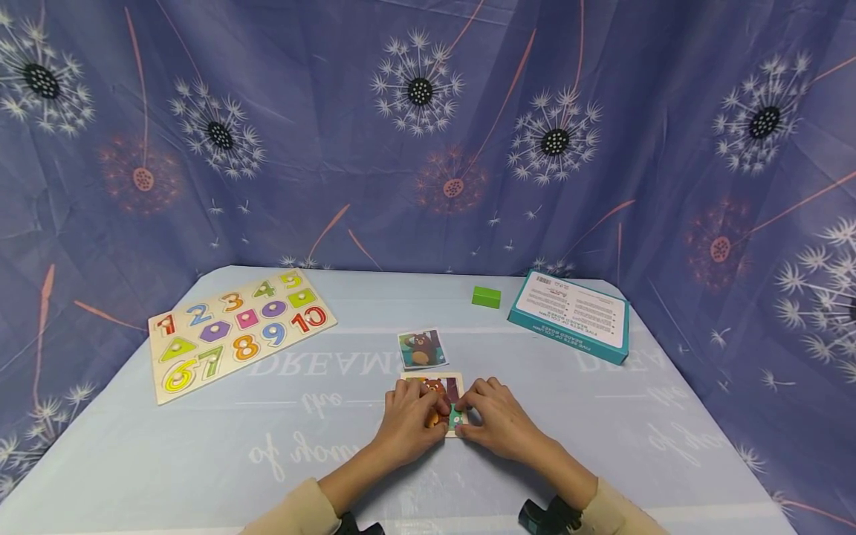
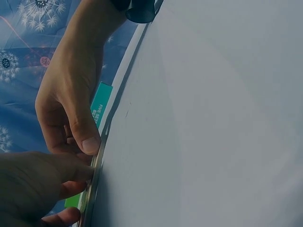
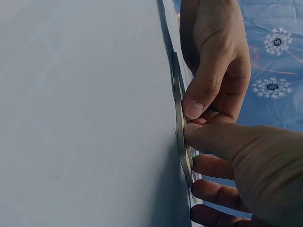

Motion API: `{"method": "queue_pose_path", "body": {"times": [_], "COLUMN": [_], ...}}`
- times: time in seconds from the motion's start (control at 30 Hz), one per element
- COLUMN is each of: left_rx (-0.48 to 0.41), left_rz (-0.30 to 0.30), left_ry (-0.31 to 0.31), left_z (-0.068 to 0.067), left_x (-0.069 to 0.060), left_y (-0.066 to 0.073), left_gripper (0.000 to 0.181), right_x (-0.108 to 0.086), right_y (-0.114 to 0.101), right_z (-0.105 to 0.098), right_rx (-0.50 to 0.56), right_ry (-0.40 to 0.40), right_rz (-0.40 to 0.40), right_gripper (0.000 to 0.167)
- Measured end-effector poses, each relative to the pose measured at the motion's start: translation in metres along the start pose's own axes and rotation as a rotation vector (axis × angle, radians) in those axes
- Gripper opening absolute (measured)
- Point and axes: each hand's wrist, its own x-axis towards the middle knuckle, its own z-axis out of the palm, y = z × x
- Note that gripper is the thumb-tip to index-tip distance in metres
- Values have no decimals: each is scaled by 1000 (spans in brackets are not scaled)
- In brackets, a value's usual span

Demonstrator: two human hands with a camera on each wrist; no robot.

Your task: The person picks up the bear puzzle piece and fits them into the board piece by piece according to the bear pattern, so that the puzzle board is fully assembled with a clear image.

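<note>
A small square bear jigsaw puzzle (image 1: 455, 383) in a pale wooden frame lies on the table in front of me. My left hand (image 1: 409, 420) bends over its left side, thumb and fingers on the picture. From the right, my right hand (image 1: 500, 420) holds its right edge, with thumb and index finger at a green piece (image 1: 456, 417). The hands cover much of the picture. In both wrist views the puzzle appears only as a thin edge (image 2: 97, 175), (image 3: 180, 127) under the fingers. Just beyond it lies a bear picture card (image 1: 423, 349).
A wooden number-and-shape board (image 1: 227, 348) lies at the left. At the back right stand a green block (image 1: 486, 297) and a teal box (image 1: 570, 316) with a white label. The table (image 1: 535, 490) has mirrored white lettering, and a blue dandelion-print curtain (image 1: 321, 148) hangs behind it.
</note>
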Motion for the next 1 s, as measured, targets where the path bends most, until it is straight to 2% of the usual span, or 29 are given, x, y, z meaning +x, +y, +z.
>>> {"method": "queue_pose_path", "body": {"times": [0.73, 1.0], "left_rx": [25, 31], "left_rz": [-13, -11], "left_ry": [-4, -3], "left_z": [0, 1], "left_x": [0, 0], "left_y": [1, 1], "left_gripper": [12, 12], "right_x": [-1, -1], "right_y": [2, 3], "right_z": [2, 3], "right_rx": [0, 16], "right_ry": [80, 68], "right_rz": [-24, -24], "right_gripper": [19, 17]}}
